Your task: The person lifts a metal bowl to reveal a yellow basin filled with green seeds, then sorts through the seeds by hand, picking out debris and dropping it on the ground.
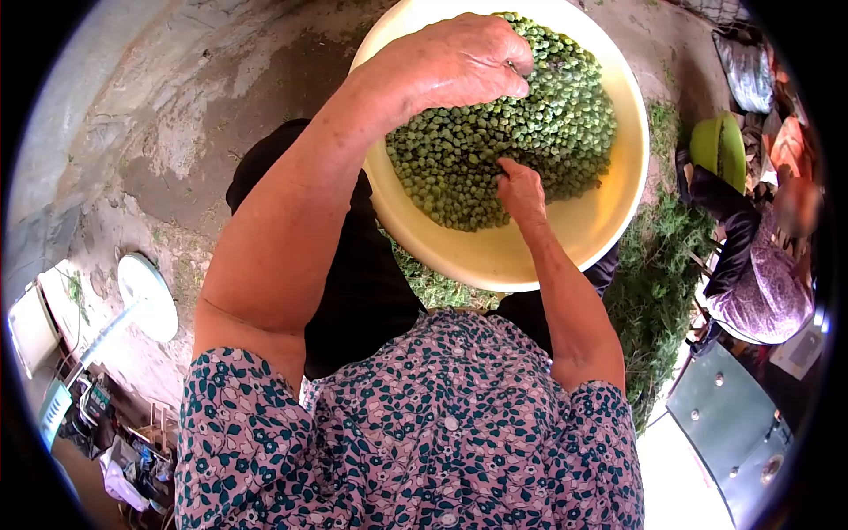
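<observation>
Left hand point(459, 57) curls over the peas point(530, 132) in the bowl point(609, 221), and I cannot tell its grip. Right hand point(521, 190) pinches some, fingertips together. Light raking, kept inside the rim, should avoid spills.

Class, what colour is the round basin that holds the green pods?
The basin is pale yellow, almost cream. It shows best in the head view.

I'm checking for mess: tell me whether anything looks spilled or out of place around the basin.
Green plant bits lie outside the cream basin, just below its near rim on the lap, as if spilled. The green pods sit heaped inside.
</observation>
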Action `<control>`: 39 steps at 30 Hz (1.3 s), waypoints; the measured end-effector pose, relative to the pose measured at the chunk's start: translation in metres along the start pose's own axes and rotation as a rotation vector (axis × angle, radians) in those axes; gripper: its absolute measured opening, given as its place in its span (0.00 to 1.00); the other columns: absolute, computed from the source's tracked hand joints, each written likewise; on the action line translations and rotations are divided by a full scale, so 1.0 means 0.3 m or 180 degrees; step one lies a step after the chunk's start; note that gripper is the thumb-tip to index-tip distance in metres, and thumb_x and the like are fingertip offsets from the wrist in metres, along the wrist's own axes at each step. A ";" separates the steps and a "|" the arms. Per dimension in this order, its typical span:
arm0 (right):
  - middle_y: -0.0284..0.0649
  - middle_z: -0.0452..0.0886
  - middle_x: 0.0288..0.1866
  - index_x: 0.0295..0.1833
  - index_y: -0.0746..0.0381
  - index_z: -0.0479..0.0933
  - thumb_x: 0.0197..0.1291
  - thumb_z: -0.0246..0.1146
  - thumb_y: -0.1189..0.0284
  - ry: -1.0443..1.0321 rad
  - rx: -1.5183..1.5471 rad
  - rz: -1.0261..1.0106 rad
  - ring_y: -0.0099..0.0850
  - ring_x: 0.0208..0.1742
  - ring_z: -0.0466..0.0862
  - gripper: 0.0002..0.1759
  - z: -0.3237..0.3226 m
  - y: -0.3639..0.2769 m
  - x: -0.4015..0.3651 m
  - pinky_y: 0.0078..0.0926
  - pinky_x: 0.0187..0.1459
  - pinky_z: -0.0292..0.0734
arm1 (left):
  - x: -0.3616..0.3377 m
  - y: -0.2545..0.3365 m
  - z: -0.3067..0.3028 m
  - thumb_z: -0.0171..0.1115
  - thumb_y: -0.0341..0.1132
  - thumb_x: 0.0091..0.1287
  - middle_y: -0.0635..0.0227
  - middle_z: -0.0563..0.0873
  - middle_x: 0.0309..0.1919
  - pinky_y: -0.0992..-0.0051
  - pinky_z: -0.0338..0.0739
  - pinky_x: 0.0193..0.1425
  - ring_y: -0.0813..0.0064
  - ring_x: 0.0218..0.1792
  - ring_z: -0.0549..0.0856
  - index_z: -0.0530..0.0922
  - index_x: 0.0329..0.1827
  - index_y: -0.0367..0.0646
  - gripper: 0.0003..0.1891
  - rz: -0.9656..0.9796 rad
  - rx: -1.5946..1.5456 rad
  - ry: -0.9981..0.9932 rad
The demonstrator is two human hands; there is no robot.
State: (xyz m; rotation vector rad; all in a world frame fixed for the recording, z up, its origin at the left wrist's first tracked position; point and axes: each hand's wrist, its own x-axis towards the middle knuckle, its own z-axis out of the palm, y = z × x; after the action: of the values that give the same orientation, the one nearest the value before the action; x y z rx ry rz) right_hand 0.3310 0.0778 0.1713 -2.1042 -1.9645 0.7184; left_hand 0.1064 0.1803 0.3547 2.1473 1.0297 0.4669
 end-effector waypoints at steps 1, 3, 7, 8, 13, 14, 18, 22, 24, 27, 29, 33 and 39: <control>0.47 0.83 0.35 0.48 0.60 0.79 0.56 0.58 0.75 -0.0078 0.0194 0.0308 0.39 0.32 0.84 0.13 0.008 0.005 -0.006 0.32 0.39 0.77 | -0.001 -0.017 0.009 0.59 0.35 0.61 0.56 0.84 0.38 0.70 0.74 0.47 0.64 0.41 0.82 0.78 0.47 0.33 0.15 -0.0010 0.0000 0.0003; 0.46 0.83 0.32 0.45 0.61 0.81 0.56 0.59 0.74 0.0104 0.0424 0.0291 0.34 0.28 0.84 0.11 0.015 0.013 0.002 0.31 0.37 0.77 | -0.010 -0.027 0.031 0.59 0.35 0.61 0.55 0.83 0.38 0.70 0.74 0.47 0.63 0.41 0.82 0.78 0.47 0.33 0.15 0.0679 0.0049 0.0458; 0.45 0.83 0.37 0.46 0.55 0.81 0.54 0.62 0.67 0.0548 0.0768 0.0145 0.42 0.38 0.83 0.12 0.005 -0.035 0.036 0.34 0.41 0.77 | -0.007 -0.019 0.036 0.59 0.35 0.60 0.55 0.83 0.38 0.70 0.74 0.47 0.63 0.40 0.82 0.78 0.47 0.33 0.15 0.0415 -0.0053 0.0466; 0.45 0.83 0.38 0.46 0.54 0.81 0.54 0.62 0.68 0.0578 0.0760 0.0202 0.42 0.38 0.83 0.13 0.012 -0.046 0.045 0.34 0.41 0.77 | -0.006 -0.021 0.035 0.59 0.35 0.60 0.54 0.83 0.38 0.70 0.74 0.46 0.63 0.40 0.82 0.78 0.46 0.33 0.16 0.0457 -0.0047 0.0480; 0.43 0.83 0.38 0.46 0.54 0.81 0.51 0.64 0.68 0.0464 0.0315 0.0455 0.41 0.40 0.83 0.14 0.041 -0.094 0.074 0.33 0.43 0.77 | -0.001 -0.001 0.011 0.58 0.35 0.59 0.53 0.83 0.37 0.70 0.74 0.45 0.63 0.40 0.82 0.78 0.46 0.32 0.16 0.0355 0.0107 0.0151; 0.43 0.83 0.38 0.45 0.52 0.81 0.51 0.65 0.67 0.0492 0.0353 0.0419 0.41 0.39 0.83 0.14 0.053 -0.089 0.076 0.34 0.42 0.77 | 0.001 -0.016 0.024 0.58 0.35 0.59 0.53 0.83 0.36 0.70 0.74 0.44 0.63 0.39 0.82 0.78 0.46 0.32 0.16 0.0480 0.0026 0.0284; 0.40 0.83 0.38 0.41 0.50 0.82 0.51 0.64 0.67 -0.0430 0.0555 0.0000 0.40 0.39 0.83 0.10 0.066 -0.077 0.021 0.36 0.41 0.78 | -0.002 -0.013 0.027 0.59 0.35 0.59 0.53 0.83 0.36 0.70 0.74 0.44 0.62 0.39 0.82 0.78 0.46 0.32 0.16 0.0706 0.0071 0.0489; 0.43 0.83 0.36 0.42 0.54 0.81 0.52 0.63 0.71 -0.0552 0.0399 -0.0101 0.41 0.36 0.83 0.10 0.070 -0.056 -0.052 0.34 0.39 0.77 | -0.006 -0.019 0.024 0.62 0.37 0.56 0.63 0.80 0.37 0.68 0.73 0.50 0.62 0.44 0.78 0.80 0.37 0.41 0.11 0.0574 0.0176 0.0344; 0.43 0.82 0.31 0.46 0.58 0.80 0.52 0.64 0.73 -0.0116 0.0672 0.0029 0.35 0.31 0.82 0.14 0.058 -0.064 -0.038 0.30 0.35 0.77 | -0.014 -0.046 0.050 0.62 0.37 0.55 0.63 0.79 0.37 0.68 0.73 0.48 0.63 0.43 0.78 0.79 0.36 0.40 0.10 0.1480 0.0445 0.0996; 0.41 0.80 0.24 0.52 0.61 0.77 0.52 0.63 0.75 0.0277 0.1014 0.0087 0.27 0.25 0.79 0.18 0.072 -0.067 0.006 0.26 0.29 0.75 | -0.023 -0.072 0.049 0.62 0.36 0.56 0.65 0.79 0.37 0.68 0.74 0.48 0.65 0.43 0.78 0.79 0.35 0.41 0.09 0.2283 -0.0294 0.1277; 0.37 0.77 0.22 0.55 0.61 0.75 0.54 0.62 0.76 0.0187 0.1137 -0.0040 0.24 0.22 0.77 0.20 0.088 -0.061 0.035 0.25 0.23 0.73 | -0.003 -0.038 0.049 0.62 0.36 0.56 0.65 0.79 0.37 0.68 0.73 0.48 0.65 0.43 0.78 0.79 0.35 0.42 0.08 0.1452 -0.0128 0.0909; 0.33 0.80 0.24 0.51 0.62 0.78 0.55 0.62 0.75 -0.0251 0.1506 -0.0369 0.20 0.20 0.76 0.16 0.131 -0.072 -0.010 0.20 0.22 0.72 | -0.005 -0.043 0.059 0.62 0.35 0.55 0.67 0.78 0.38 0.68 0.73 0.48 0.66 0.44 0.78 0.79 0.36 0.43 0.08 0.0892 -0.0067 0.0721; 0.40 0.80 0.24 0.46 0.62 0.79 0.52 0.63 0.74 0.0182 0.0969 -0.0357 0.26 0.22 0.77 0.13 0.101 -0.066 -0.037 0.26 0.29 0.74 | -0.012 -0.041 0.057 0.61 0.36 0.57 0.67 0.78 0.37 0.67 0.73 0.47 0.65 0.43 0.78 0.78 0.36 0.43 0.08 0.0978 -0.0005 0.0603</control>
State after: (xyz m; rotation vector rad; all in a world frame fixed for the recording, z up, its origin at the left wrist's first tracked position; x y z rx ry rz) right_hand 0.2994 0.0635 0.1563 -1.8030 -1.7956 0.8631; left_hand 0.1074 0.1755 0.3340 2.3031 0.7968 0.8291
